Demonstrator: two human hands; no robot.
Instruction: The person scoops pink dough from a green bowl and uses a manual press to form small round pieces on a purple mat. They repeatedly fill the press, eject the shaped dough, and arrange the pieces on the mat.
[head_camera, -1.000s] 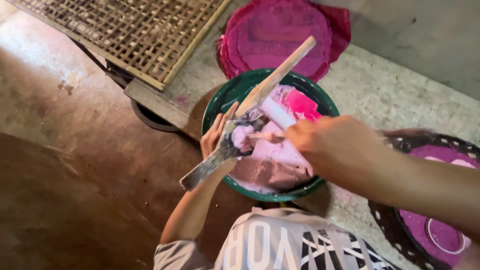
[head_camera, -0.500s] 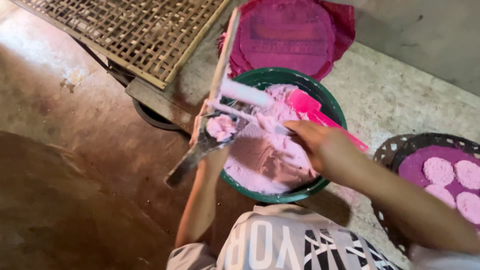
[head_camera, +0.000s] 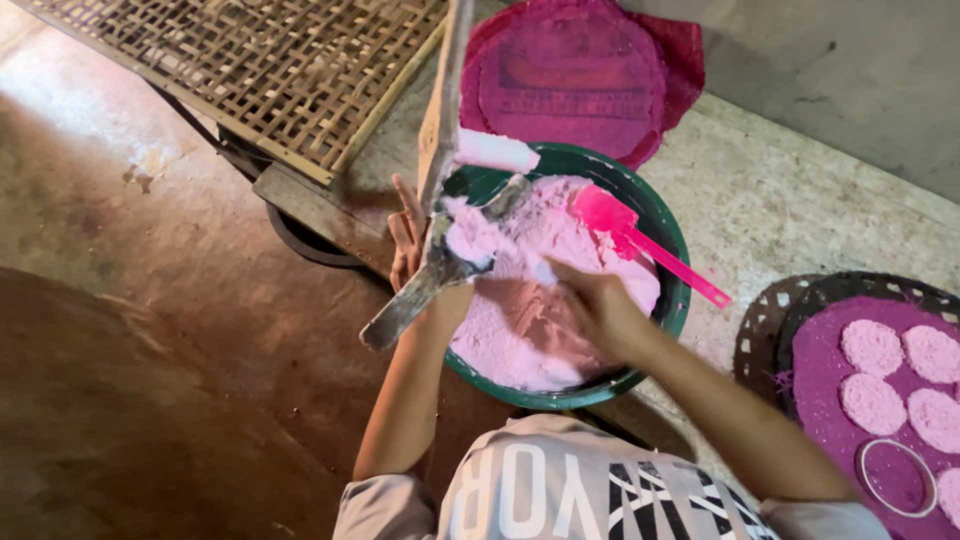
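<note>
Fingers (head_camera: 408, 222) half-open, bracing wooden tool (head_camera: 437, 262) over pink flour (head_camera: 520, 320).

Left hand (head_camera: 408, 232) grips a grey hinged wooden press (head_camera: 432, 270) packed with pink dough, tilted over the rim of a green basin (head_camera: 668, 300); right hand (head_camera: 600, 308) digs into the pink dough mass (head_camera: 520, 320); pink spatula (head_camera: 640, 238) lies in the basin; pink discs (head_camera: 880, 375) sit on a tray to the right.

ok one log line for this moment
left hand: holds wooden press | right hand: in pink powder | green basin: pink scoop inside
</note>
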